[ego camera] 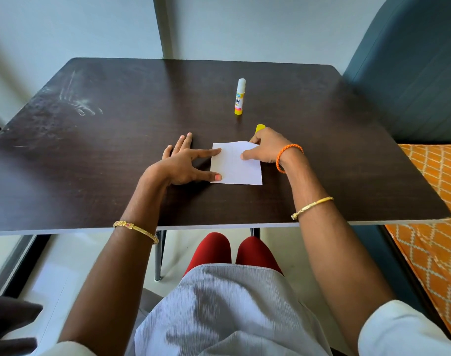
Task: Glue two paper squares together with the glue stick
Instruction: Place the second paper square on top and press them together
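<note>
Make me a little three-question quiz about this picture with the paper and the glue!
1. True or false: the glue stick is lying flat on the table.
2. Which hand has a yellow thing poking out behind it? A) left hand B) right hand
3. Fill in: the glue stick stands with its white glue showing and no ____ on.

Key
1. False. It stands upright, beyond the white paper.
2. B. A yellow piece shows behind the right hand, probably the glue cap.
3. Cap.

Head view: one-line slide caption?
Both hands, left hand and right hand, press white paper on dark table; uncapped glue stick stands behind.
</note>
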